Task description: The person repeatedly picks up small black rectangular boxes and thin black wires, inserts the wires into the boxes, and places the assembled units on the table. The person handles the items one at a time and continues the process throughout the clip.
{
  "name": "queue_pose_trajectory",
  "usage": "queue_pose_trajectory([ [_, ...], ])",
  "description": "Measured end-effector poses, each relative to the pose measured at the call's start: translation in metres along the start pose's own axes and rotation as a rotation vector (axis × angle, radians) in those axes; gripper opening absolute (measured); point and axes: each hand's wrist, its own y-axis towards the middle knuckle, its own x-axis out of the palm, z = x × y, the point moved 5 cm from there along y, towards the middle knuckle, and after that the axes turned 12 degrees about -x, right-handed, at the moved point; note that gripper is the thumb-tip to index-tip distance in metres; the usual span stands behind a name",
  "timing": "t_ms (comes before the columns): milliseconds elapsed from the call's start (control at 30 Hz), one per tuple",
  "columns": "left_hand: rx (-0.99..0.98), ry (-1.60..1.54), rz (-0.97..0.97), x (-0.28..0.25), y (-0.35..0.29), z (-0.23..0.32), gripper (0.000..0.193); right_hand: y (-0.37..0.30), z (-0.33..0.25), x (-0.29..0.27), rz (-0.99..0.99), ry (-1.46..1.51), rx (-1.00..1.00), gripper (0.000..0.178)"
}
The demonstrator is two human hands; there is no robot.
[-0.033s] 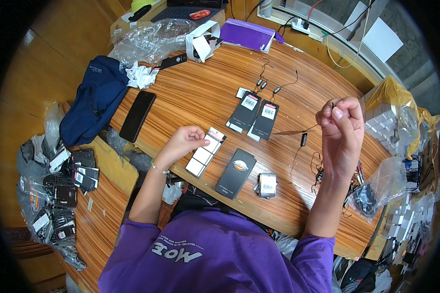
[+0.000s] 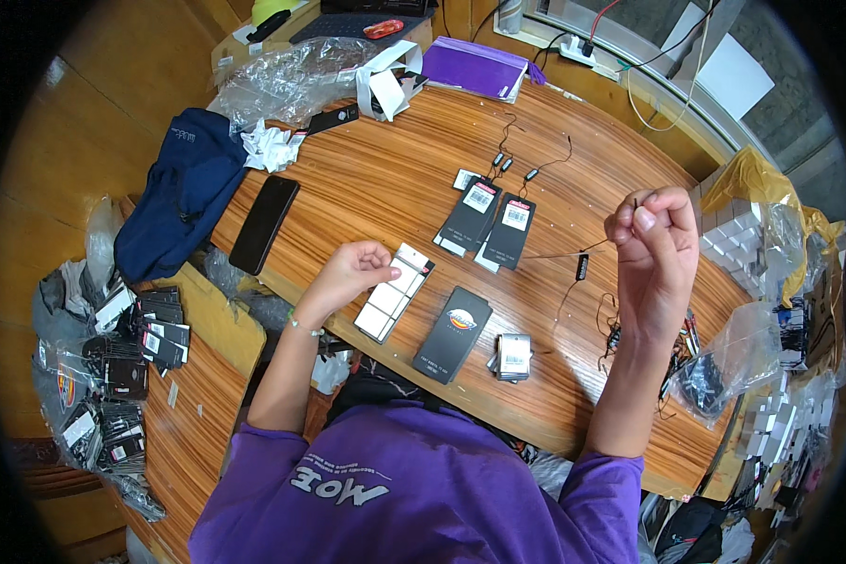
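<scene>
My left hand (image 2: pixel 359 270) is closed, its thumb pressed on the upper part of a dark-edged hang tag (image 2: pixel 388 303) with white panels. Raised over the right side of the table, my right hand (image 2: pixel 656 230) pinches a thin black hang tag string (image 2: pixel 564 255). A small black plastic seal (image 2: pixel 583 267) hangs from this string. Just right of the white-panelled tag lies a stack of black hang tags (image 2: pixel 453 335). Beside that stack sits a small pile of white barcode tags (image 2: pixel 513 357). Farther back are black tags (image 2: pixel 509 230) with barcode labels and strings attached.
A black phone (image 2: pixel 264 225) and navy cloth (image 2: pixel 179 188) lie at the left. More tags (image 2: pixel 160 329) fill a bag on the lower left surface. Loose strings (image 2: pixel 615 331) and a clear plastic bag (image 2: pixel 728 362) lie right. A purple pouch (image 2: pixel 475 68) lies at the back.
My left hand and the white-panelled tag have shifted very slightly left. The string in my right hand has swung, and its loop looks narrower; its seal has moved a little.
</scene>
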Motion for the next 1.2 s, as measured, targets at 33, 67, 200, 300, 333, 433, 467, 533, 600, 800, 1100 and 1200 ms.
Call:
queue_pose_trajectory([
  [33, 0.042, -0.006, 0.032, -0.001, -0.005, 0.005, 0.014, -0.001, -0.001, 0.002, -0.004, -0.038, -0.009, 0.013],
  [67, 0.088, -0.013, 0.071, -0.004, -0.011, 0.012, 0.014, -0.002, 0.001, 0.004, -0.013, -0.071, -0.02, 0.014],
  [200, 0.301, -0.118, 0.186, 0.01, -0.042, 0.078, 0.014, -0.002, 0.005, 0.015, -0.085, -0.218, -0.016, 0.016],
  [300, 0.544, 0.023, 0.296, 0.04, -0.067, 0.125, 0.014, -0.007, 0.007, 0.02, -0.133, -0.277, 0.018, 0.018],
  [333, 0.638, 0.084, 0.341, 0.049, -0.073, 0.136, 0.018, -0.009, 0.007, 0.023, -0.155, -0.289, 0.025, 0.018],
  [433, 0.783, 0.125, 0.338, 0.068, -0.075, 0.155, 0.025, -0.013, 0.004, 0.03, -0.175, -0.389, -0.01, 0.019],
  [467, 0.829, 0.149, 0.337, 0.073, -0.077, 0.161, 0.025, -0.014, 0.003, 0.032, -0.189, -0.417, -0.036, 0.019],
  [533, 0.83, 0.141, 0.319, 0.079, -0.078, 0.165, 0.026, -0.014, 0.002, 0.035, -0.18, -0.454, -0.107, 0.017],
  [600, 0.83, 0.152, 0.29, 0.082, -0.074, 0.16, 0.031, -0.015, 0.001, 0.036, -0.197, -0.533, -0.169, 0.016],
  [800, 0.822, 0.115, 0.268, 0.087, -0.074, 0.161, 0.029, -0.016, 0.003, 0.035, -0.227, -0.67, -0.206, 0.013],
  [1100, 0.851, 0.195, 0.269, 0.09, -0.079, 0.165, 0.026, -0.015, 0.002, 0.035, -0.173, -0.552, -0.062, 0.014],
  [1200, 0.88, 0.224, 0.268, 0.091, -0.078, 0.167, 0.026, -0.015, 0.003, 0.034, -0.164, -0.514, -0.015, 0.014],
])
